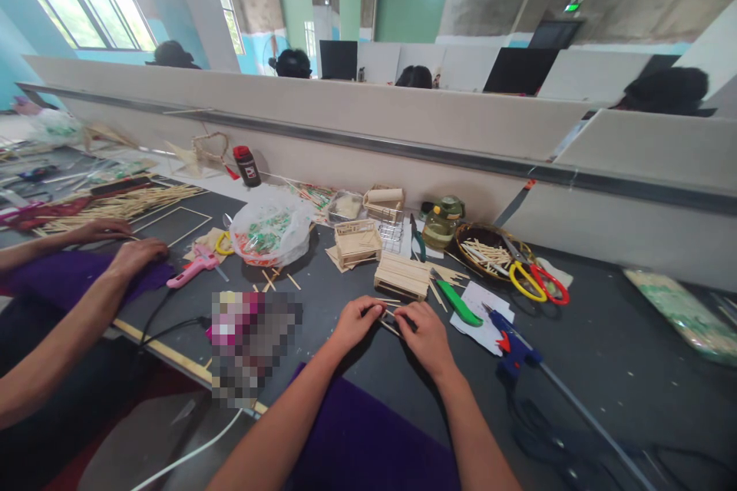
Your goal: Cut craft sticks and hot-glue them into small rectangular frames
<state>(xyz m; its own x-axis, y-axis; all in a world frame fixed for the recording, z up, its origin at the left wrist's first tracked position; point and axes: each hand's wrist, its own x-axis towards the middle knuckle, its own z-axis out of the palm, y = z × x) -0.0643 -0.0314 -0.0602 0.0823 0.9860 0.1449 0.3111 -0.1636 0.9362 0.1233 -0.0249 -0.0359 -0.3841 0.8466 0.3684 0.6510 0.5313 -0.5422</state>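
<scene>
On dark table (604, 337), far left: co-worker's hand (138, 253) resting flat; pink glue gun (193, 268) just beside it; plastic bag (270, 230) behind. Centre: left hand (357, 322), fingers pinched on thin wooden sticks (391, 314), held low between both hands; stick-built crate (401, 276) just behind; right hand (429, 334), fingertips clamped on the same sticks. Right: green-handled cutter (457, 305), blue glue gun (515, 345), yellow-and-red scissors (538, 280) at a basket (469, 234).
</scene>
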